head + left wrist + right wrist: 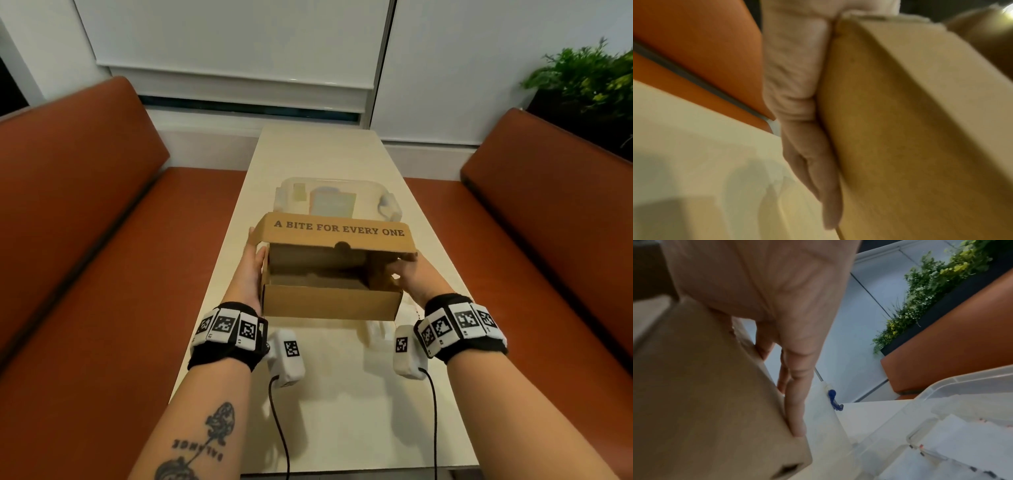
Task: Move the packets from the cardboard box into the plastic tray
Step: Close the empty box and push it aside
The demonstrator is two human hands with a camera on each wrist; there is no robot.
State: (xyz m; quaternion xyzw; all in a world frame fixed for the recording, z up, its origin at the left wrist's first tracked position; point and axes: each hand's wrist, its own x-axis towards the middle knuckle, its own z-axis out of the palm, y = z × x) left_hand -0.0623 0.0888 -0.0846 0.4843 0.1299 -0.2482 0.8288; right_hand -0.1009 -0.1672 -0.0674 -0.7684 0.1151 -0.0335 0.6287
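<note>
A person holds an open cardboard box [329,303] between both hands above a long cream table [318,404]. The box is tilted, its lid raised at the far side and printed "A BITE FOR EVERY ONE"; its inside is in shadow, and no packets can be made out there. The left hand [248,274] lies flat against the box's left wall, fingers straight and together, as the left wrist view confirms. The right hand [409,274] holds the box's right wall, its fingers straight against the outside, the thumb seemingly over the top edge. Just beyond the box, on the far part of the table, stands the clear plastic tray [388,207], with pale packets [334,204] lying inside it. Orange benches [85,212] run along both sides of the table, and a green plant [589,77] stands at the far right.
</note>
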